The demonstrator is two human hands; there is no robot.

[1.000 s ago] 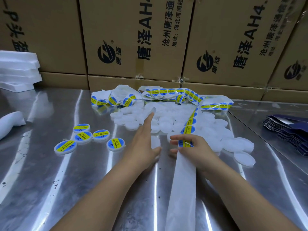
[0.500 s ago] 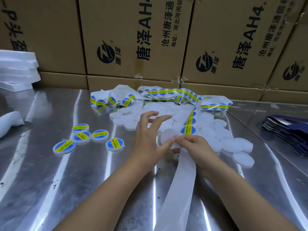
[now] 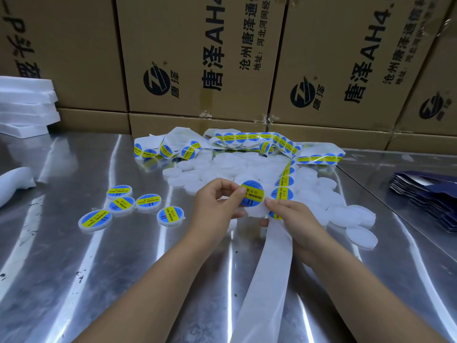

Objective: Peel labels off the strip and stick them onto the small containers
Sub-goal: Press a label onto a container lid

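Observation:
My left hand point(image 3: 217, 201) grips a small white round container point(image 3: 254, 211), thumb pressing on a blue and yellow label point(image 3: 252, 193) on its lid. My right hand point(image 3: 288, 214) pinches the white backing strip point(image 3: 269, 268) just right of the container, fingertips at the label's edge. The strip runs from the near edge up past more labels point(image 3: 282, 193) to a tangled heap point(image 3: 237, 142) at the back. A pile of unlabelled white containers point(image 3: 329, 194) lies behind my hands. Several labelled containers point(image 3: 148, 200) sit to the left.
Cardboard boxes point(image 3: 197, 58) wall off the back of the shiny metal table point(image 3: 74, 268). White foam slabs point(image 3: 24, 105) are stacked at the far left, with a white foam piece point(image 3: 12, 181) below. Dark blue flat packs point(image 3: 430, 194) lie at the right.
My left hand picked a white container out of the pile and brought it to the strip. My right hand peeled a label, which now lies on the container's lid.

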